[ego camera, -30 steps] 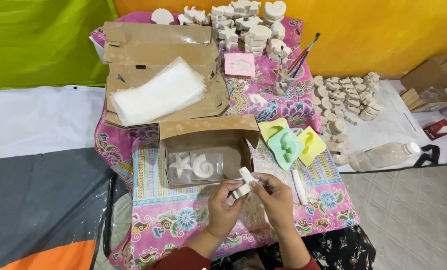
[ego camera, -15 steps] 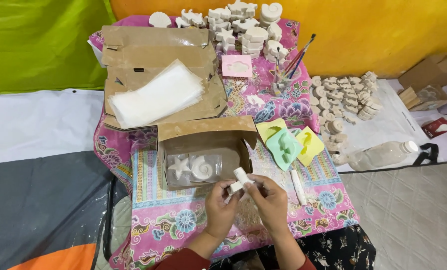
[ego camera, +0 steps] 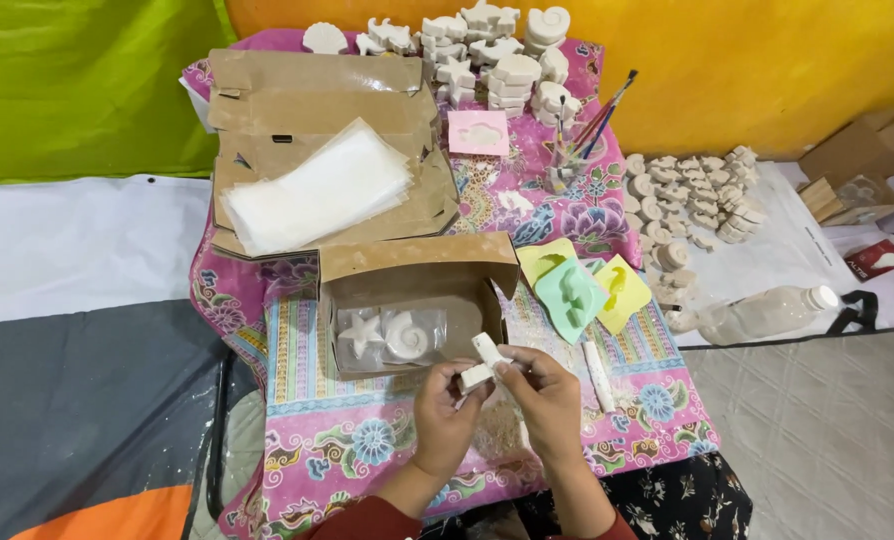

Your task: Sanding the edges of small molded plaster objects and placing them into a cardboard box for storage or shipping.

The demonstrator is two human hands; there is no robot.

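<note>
Pinching one white plaster piece [ego camera: 484, 362] between them, left hand [ego camera: 445, 412] and right hand [ego camera: 545, 395] curl closed; two casts [ego camera: 389, 335] lie in one box [ego camera: 417, 300].

My left hand [ego camera: 445, 408] and right hand [ego camera: 545, 398] pinching a small white plaster piece [ego camera: 482, 362], just below an open cardboard box [ego camera: 417, 262] holding bagged star and shell casts [ego camera: 390, 336]; pastel moulds [ego camera: 579, 292] beside it; stacked white figures [ego camera: 487, 45] at the floral cloth's [ego camera: 357, 440] far edge

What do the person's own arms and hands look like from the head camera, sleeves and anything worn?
Both hands, left hand and right hand, are bare: no gloves, and no rings or watch that I can make out. Dark red sleeves cover the upper forearms; wrists are uncovered.
</note>
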